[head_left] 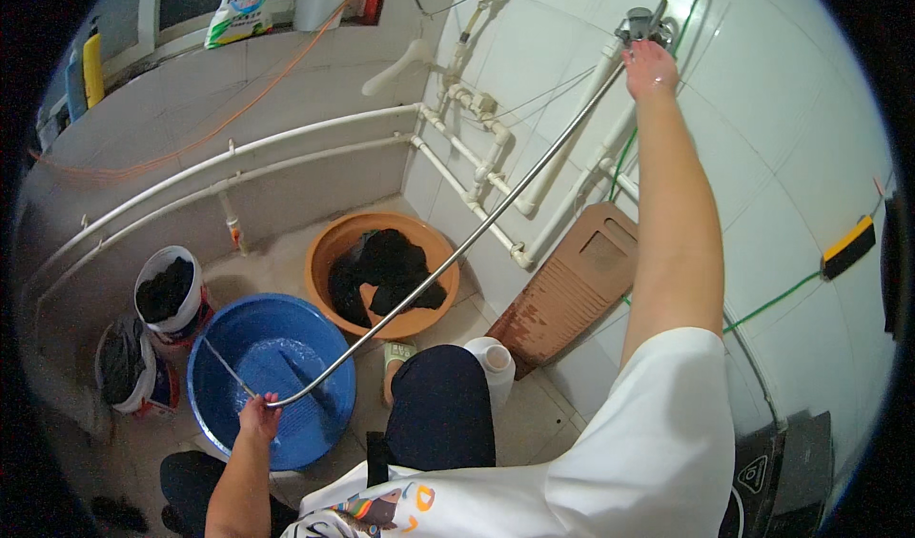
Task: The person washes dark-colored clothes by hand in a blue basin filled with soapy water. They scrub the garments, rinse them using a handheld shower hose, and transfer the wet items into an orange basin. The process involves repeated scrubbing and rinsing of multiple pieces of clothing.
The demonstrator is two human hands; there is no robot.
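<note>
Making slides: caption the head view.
Left hand holds a metal hose over a blue basin; right hand at the wall tap.

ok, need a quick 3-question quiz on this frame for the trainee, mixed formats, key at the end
1. Multiple choice: what is the left hand holding?
A) a brush
B) a metal hose
C) a bucket
2. True or false: the right hand is up at the wall tap.
3. Fill in the colour: the dark pile beyond the person's knee lies in the ____ basin.

Key:
1. B
2. True
3. orange
</note>
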